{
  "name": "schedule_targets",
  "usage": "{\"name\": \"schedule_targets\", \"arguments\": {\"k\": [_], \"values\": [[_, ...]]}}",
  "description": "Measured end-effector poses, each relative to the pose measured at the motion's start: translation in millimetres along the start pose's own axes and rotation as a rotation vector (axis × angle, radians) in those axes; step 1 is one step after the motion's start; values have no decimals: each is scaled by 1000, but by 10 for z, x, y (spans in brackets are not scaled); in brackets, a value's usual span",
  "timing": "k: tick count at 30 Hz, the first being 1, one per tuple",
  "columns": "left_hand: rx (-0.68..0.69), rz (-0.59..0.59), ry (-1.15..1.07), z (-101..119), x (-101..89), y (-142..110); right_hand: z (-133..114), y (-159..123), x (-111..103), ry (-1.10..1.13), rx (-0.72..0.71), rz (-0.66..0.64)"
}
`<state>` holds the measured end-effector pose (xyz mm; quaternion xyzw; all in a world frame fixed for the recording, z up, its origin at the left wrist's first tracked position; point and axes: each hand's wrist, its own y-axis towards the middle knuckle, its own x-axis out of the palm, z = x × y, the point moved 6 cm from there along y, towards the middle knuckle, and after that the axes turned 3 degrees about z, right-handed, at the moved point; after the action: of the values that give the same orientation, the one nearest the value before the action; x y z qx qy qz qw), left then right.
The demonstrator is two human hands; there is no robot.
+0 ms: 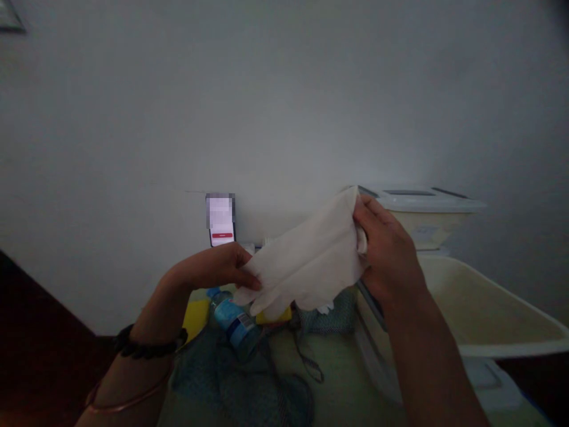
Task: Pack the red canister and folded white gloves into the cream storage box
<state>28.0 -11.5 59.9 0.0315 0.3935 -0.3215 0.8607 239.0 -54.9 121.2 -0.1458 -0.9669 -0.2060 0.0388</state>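
Observation:
A thin white glove [311, 255] is stretched between my two hands, its finger ends hanging at the lower left. My left hand [233, 267] pinches it near the fingers, thumb and fingertips closed on the material. At the other end, my right hand [386, 249] grips the cuff, and its thumb and fingers are partly hidden by the fabric. Beneath the glove lies a blue-labelled plastic bottle [233, 320], tilted on its side. A yellow item [273, 314] shows just under the glove's fingers, mostly covered.
A lit phone [221, 228] leans upright against the wall. Grey-green cloth with a strap [240, 379] lies in front on the table. Another yellow piece [195, 317] sits by my left wrist. To the right stand a lidded bin [422, 225] and a cream basin [489, 308].

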Motion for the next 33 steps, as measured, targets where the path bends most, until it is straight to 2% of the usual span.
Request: {"name": "schedule_targets", "arguments": {"k": [6, 9, 12, 15, 17, 20, 24, 28, 33], "values": [[63, 9, 70, 24, 7, 24, 0, 1, 17, 122, 25, -55], [140, -45, 49, 68, 54, 39, 18, -23, 46, 107, 41, -107], [216, -64, -14, 175, 91, 11, 50, -75, 147, 10, 24, -248], [321, 76, -51, 370, 41, -79, 115, -168, 318, -136, 15, -483], [431, 170, -87, 523, 2, -169, 141, -216, 392, -207, -3, -572], [528, 313, -65, 660, -57, -265, 146, -228, 414, -234, -3, -567], [559, 465, 51, 702, -104, -290, 155, -223, 400, -239, 30, -542], [582, 489, 86, 706, -103, -291, 169, -240, 399, -312, 2, -603], [605, 574, 130, 685, -175, -348, 187, -296, 306, -661, -22, -736]]}}
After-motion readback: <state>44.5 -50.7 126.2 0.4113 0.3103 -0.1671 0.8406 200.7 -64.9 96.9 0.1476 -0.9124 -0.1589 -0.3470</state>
